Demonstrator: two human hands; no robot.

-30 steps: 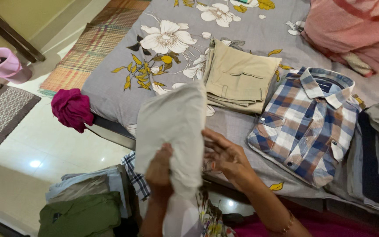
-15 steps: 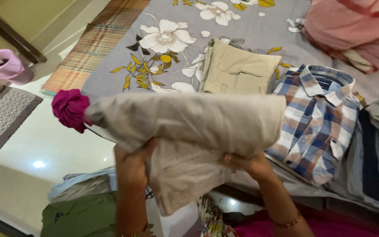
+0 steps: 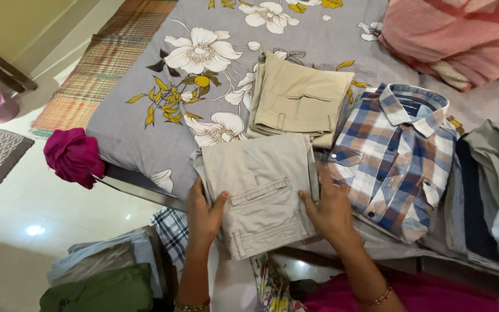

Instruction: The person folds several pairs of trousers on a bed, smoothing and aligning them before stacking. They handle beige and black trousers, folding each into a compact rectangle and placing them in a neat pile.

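Head view looks down on a bed covered by a grey floral bedsheet [image 3: 145,124], where folded light-beige trousers [image 3: 261,190] lie at the near edge, pocket side up. Left hand [image 3: 203,216] grips their left edge, thumb on top and fingers tucked under the cloth; right hand [image 3: 330,211] lies flat with fingers pressed down on their right edge. Just beyond them sit folded khaki trousers [image 3: 298,101], touching or nearly so. Beside these to the right lies a folded blue-and-brown checked shirt [image 3: 397,156]. A crumpled magenta cloth [image 3: 73,156] hangs off the bed's left corner.
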